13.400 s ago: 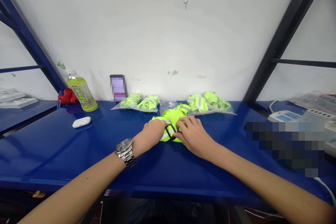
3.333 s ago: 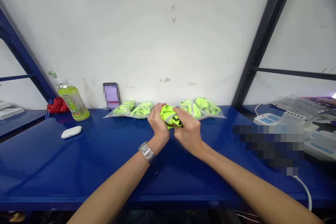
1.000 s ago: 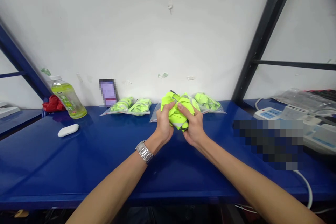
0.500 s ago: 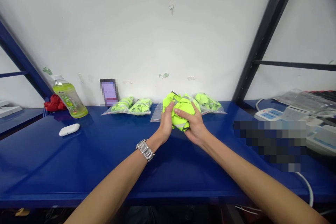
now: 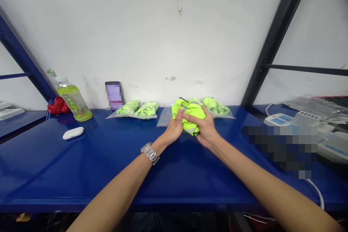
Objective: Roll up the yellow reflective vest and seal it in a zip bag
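Note:
Between my hands is a folded bundle of neon-yellow reflective vest (image 5: 191,110) with grey strips and dark edging, held above the blue tabletop (image 5: 114,166). My left hand (image 5: 174,127) grips its near left side, thumb on top; a metal watch (image 5: 149,153) is on that wrist. Wrapped around the right side is my right hand (image 5: 208,127), its thumb pressing across the front and fingers hidden behind. A flat clear plastic bag (image 5: 164,116) lies just behind my left hand. Similar yellow bundles in clear bags (image 5: 129,107) (image 5: 146,109) (image 5: 216,107) sit along the wall.
At the left stand a green drink bottle (image 5: 74,99), a red cloth (image 5: 58,106) and a white earbud case (image 5: 73,133). A phone (image 5: 114,94) leans on the wall. Power strips (image 5: 280,119) and a cable (image 5: 317,190) lie at the right.
The bundle has been pressed a little more compact and has shifted slightly right. My left fingers have slid toward its near edge, and my right hand has turned slightly around it.

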Demonstrator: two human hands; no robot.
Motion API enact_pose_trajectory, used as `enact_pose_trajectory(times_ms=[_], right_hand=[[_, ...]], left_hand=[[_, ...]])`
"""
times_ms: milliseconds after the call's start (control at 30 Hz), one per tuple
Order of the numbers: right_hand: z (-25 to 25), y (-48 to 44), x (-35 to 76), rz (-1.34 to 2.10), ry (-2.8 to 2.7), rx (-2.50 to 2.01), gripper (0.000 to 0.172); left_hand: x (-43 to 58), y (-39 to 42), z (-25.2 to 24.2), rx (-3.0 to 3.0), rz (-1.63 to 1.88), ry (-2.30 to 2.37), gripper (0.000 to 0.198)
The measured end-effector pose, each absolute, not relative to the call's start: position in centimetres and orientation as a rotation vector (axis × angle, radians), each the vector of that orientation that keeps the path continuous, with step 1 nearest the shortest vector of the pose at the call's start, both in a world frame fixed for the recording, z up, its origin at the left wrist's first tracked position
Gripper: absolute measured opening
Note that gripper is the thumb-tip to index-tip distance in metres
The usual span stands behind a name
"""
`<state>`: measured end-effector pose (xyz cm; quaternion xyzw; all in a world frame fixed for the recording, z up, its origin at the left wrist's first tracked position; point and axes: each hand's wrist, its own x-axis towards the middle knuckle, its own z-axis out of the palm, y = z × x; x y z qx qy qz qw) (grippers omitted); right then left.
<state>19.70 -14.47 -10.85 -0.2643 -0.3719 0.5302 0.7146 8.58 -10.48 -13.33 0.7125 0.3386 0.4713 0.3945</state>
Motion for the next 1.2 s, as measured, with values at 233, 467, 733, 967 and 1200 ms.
enact_pose_trajectory(times_ms=[233, 467, 733, 967, 1200], right_hand=[[-10.7, -13.9, 20.6, 1.112, -0.811, -0.579, 0.048], [-10.1, -13.5, 22.3, 1.022, -0.768, -0.691, 0.049], [-9.6, -14.1, 22.0, 1.094, -0.845, -0.749, 0.05], [-10.4, -14.1, 21.2, 1.202, -0.885, -0.871, 0.054], [-10.6, -14.4, 20.9, 1.18, -0.906, -1.016, 0.066]], left_hand=[[8.2, -10.6, -11.3, 1.706, 1.102, 0.642, 0.059], [2.5, -9.9, -9.5, 2.53, 0.856, 1.241, 0.05], [0.8, -8.9, -12.0, 3.09, 0.33, 1.331, 0.028], [2.6, -9.8, -10.8, 2.986, 0.772, 1.509, 0.017], [3.8, -10.8, -9.5, 2.449, 1.294, 1.692, 0.015]])
